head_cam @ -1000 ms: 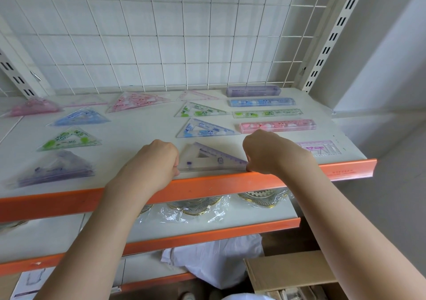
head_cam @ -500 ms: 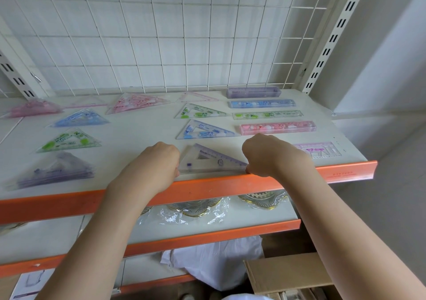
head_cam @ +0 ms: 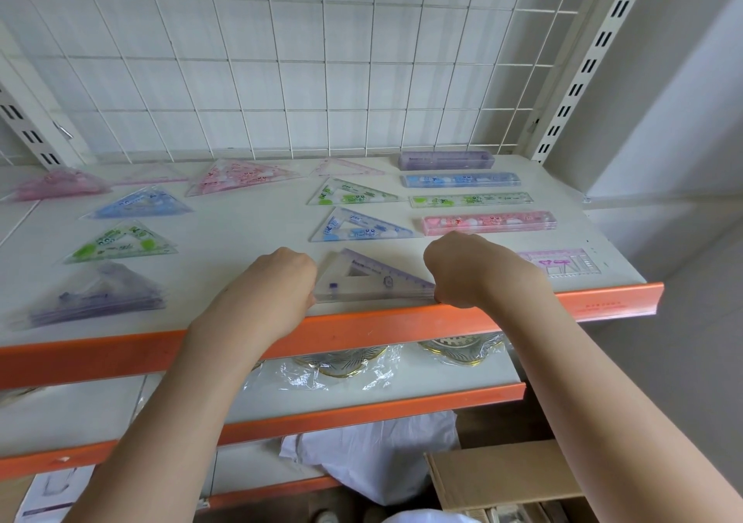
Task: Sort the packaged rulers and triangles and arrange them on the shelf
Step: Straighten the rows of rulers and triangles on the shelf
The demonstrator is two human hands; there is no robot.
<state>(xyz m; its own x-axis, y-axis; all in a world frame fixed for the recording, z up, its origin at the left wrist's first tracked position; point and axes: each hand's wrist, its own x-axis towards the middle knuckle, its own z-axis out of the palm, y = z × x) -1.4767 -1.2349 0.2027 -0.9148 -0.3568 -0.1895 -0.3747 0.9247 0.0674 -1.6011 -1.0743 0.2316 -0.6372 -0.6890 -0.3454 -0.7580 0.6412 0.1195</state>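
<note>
Both hands pinch purple triangle (head_cam: 372, 277) at shelf (head_cam: 241, 241) front edge: left hand (head_cam: 281, 281) on its left corner, right hand (head_cam: 466, 273) on right tip; long side runs along edge.

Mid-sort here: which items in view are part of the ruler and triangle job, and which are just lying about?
Job: purple triangle held by left hand and right hand; blue triangle; pink ruler; green ruler; top shelf.
Lying about: wrapped dishes; cardboard box; white bag.
</note>
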